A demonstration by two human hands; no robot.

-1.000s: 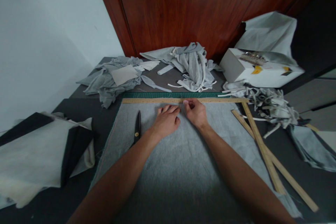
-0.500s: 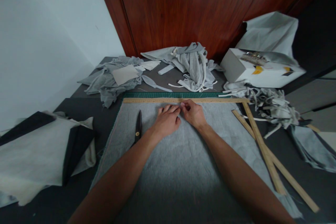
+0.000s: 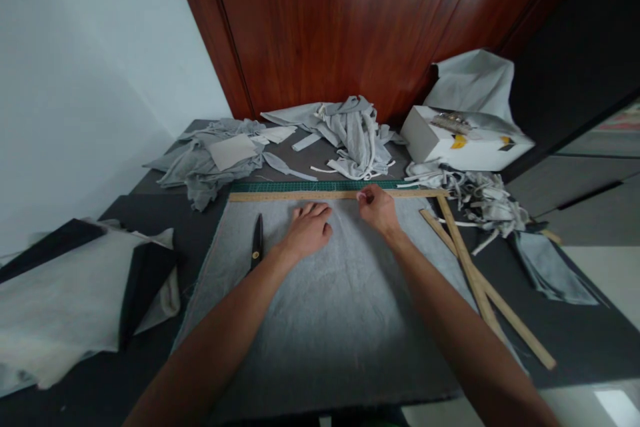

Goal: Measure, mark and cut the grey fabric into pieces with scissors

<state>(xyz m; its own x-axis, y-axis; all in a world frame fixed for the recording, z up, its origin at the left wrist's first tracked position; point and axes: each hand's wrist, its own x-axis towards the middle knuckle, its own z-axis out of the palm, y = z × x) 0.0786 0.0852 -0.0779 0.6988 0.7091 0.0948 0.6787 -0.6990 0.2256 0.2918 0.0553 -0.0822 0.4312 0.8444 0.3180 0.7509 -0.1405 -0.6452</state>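
A grey cloth (image 3: 320, 307) lies spread over the table, with a long wooden ruler (image 3: 280, 196) along its far edge. My left hand (image 3: 310, 230) rests flat on the cloth, its fingertips just short of the ruler. At the ruler's near edge, right of the left hand, my right hand (image 3: 379, 210) is closed in a pinch. Between its fingertips shows a small pinkish-white piece of tailor's chalk (image 3: 361, 196). Black scissors (image 3: 257, 240) lie on the cloth left of my left forearm, which partly covers their handles.
Two more wooden rulers (image 3: 463, 250) cross at the right. Beyond the cloth are a green cutting mat (image 3: 255, 186), heaps of grey fabric scraps (image 3: 357, 137) and a white box (image 3: 465, 143). Folded white cloth (image 3: 65, 287) lies at the left.
The right hand has moved rightward along the ruler, away from the left hand, which stays flat on the cloth. The camera view has shifted, bringing the table's near edge into sight.
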